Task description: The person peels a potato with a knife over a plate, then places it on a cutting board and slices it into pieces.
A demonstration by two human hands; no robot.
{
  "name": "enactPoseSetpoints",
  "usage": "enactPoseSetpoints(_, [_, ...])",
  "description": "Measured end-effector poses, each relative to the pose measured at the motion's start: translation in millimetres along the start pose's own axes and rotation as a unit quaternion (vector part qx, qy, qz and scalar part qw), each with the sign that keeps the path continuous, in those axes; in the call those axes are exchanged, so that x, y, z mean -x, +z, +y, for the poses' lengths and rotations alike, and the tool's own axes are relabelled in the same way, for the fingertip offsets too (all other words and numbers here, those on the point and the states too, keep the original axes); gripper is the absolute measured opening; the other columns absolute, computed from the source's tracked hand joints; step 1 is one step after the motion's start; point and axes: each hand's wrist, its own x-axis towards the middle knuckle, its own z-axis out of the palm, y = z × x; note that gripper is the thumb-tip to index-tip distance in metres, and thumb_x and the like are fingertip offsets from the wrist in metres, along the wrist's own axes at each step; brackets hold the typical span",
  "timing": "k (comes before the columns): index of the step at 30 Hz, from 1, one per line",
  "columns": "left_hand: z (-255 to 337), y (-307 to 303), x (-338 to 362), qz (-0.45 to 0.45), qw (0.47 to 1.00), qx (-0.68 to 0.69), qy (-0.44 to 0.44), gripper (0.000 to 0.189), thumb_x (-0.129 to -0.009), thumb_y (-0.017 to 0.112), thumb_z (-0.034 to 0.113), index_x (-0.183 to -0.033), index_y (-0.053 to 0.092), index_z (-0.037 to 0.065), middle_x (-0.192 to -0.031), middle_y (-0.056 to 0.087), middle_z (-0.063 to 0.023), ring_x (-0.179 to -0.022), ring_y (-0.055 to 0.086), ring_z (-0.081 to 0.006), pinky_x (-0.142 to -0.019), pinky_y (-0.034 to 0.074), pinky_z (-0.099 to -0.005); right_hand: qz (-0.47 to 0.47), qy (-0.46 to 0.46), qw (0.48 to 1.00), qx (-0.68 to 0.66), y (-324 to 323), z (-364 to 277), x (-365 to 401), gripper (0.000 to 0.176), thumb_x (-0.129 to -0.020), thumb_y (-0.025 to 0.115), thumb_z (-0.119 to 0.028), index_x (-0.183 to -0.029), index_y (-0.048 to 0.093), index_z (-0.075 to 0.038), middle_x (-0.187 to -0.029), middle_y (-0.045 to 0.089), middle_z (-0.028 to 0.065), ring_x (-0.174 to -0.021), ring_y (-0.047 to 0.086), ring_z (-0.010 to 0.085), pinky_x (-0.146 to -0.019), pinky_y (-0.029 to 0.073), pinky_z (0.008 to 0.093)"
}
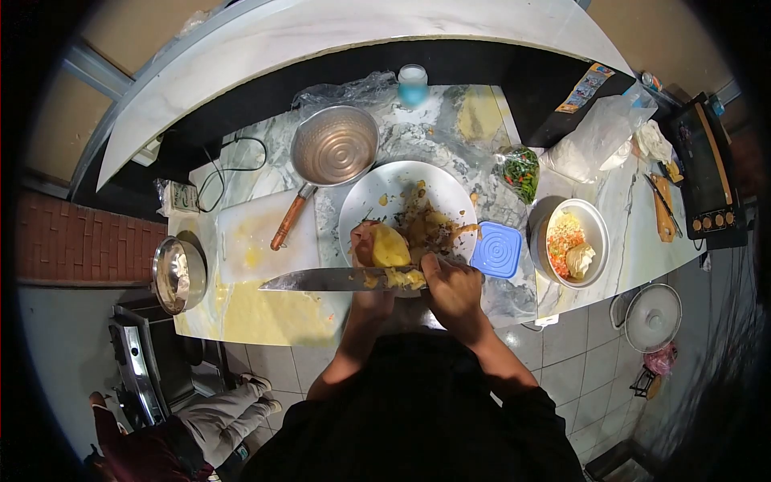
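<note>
While your right hand (454, 296) was closed around the handle end of a long, broad steel knife (313, 279), your left hand (362, 241), partly hidden by the blade, curled its fingers around a peeled, rounded yellow potato (390, 246). It sat against those fingers, over a large round white plate (385, 178).

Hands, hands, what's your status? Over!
Left hand holding yellow food. Right hand holding knife. Scraps on plate below. Knife hides part of left hand.

Long steel knife (317, 279), tip leftward, food-smeared, beside a smooth yellow potato (390, 244) over the white plate (363, 193)
</note>
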Motion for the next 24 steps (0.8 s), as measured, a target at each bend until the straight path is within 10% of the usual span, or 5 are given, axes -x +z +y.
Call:
enactPoseSetpoints(9, [28.0,28.7,11.0,0.055,0.982,0.103,-0.149,0.035,-0.099,0.034,0.040,-0.117,0.044,0.012,-0.103,0.055,-0.0047,-0.087,0.060,-0.0174,-0.074,0.052,-0.0347,-0.012,0.134,0.990,0.044,-6.8,3.3,-10.3,0.024,-0.064,0.065,-0.006,-0.084,0.051,-0.003,-0.069,0.060,0.0132,-0.067,0.061,0.0328,-0.058,0.047,0.0420])
enactPoseSetpoints(19, [25.8,14.0,-6.1,0.071,0.978,0.166,-0.101,0.039,-0.098,0.038,0.042,-0.121,0.049,0.012,-0.104,0.059,-0.0072,-0.094,0.058,-0.0195,-0.074,0.050,-0.0311,-0.121,0.181,0.976,-0.011,-14.0,13.8,10.5,0.030,-0.066,0.068,-0.008,-0.094,0.057,-0.002,-0.071,0.063,0.0191,-0.067,0.062,0.0362,-0.059,0.047,0.0433])
enactPoseSetpoints(24, [26.5,-12.9,-11.8,-0.068,0.982,0.135,-0.111,0.053,-0.093,0.053,0.036,-0.137,0.031,0.016,-0.114,0.053,-0.0088,-0.091,0.058,-0.0183,-0.078,0.050,-0.0262,-0.067,0.238,0.964,-0.095,-34.1,16.2,-0.9,0.031,-0.076,0.070,-0.016,-0.100,0.059,0.001,-0.069,0.061,0.0223,-0.061,0.059,0.0412,-0.056,0.046,0.0445])
